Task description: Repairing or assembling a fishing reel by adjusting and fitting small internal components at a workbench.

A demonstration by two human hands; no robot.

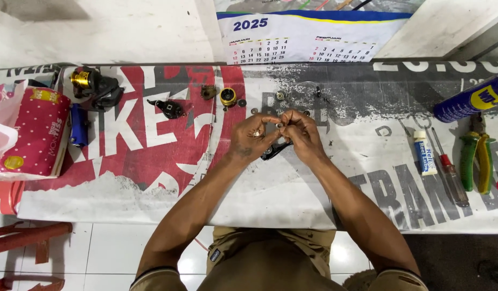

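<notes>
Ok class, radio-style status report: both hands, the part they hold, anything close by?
Left hand and right hand pinch one small black part above the bench. Gold spool, loose washers just beyond. Nothing blocking.

A banner-covered bench [125,183] is set against a white wall [98,32], where a calendar [308,37] is hung. White floor tiles [109,253] are seen near, left.

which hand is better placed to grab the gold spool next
Left, probably. The left hand sits nearer the gold spool, which lies up and to its left; the right hand would have to cross over it.
</notes>
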